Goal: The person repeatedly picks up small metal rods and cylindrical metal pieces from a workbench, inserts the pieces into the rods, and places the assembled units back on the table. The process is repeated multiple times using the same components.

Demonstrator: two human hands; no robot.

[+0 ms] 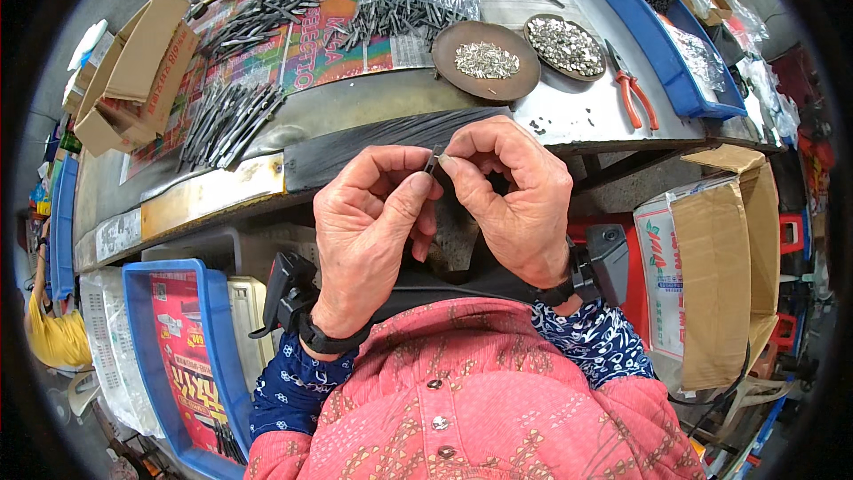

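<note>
My left hand [364, 213] pinches a short, dark strip [433, 160] upright between thumb and forefinger, in front of the table edge. At the strip's top, the thumb and forefinger of my right hand [515, 178] are pressed together; a tiny light bit shows there, too small to name. Beyond my hands, a brown dish [526, 87] holds small silvery metal pieces [486, 60]. A second dish [597, 71] beside it carries flat, shiny bits [563, 43]. Similar dark strips lie in a bundle [231, 123] to the left and in heaps [267, 18] farther back.
Red-handled pliers [634, 100] lie right of the dishes. A long blue tray [662, 44] lines the table's right side. An open carton [724, 280] stands low at right, another carton [133, 80] at far left. A blue crate [218, 338] is below the table's left edge.
</note>
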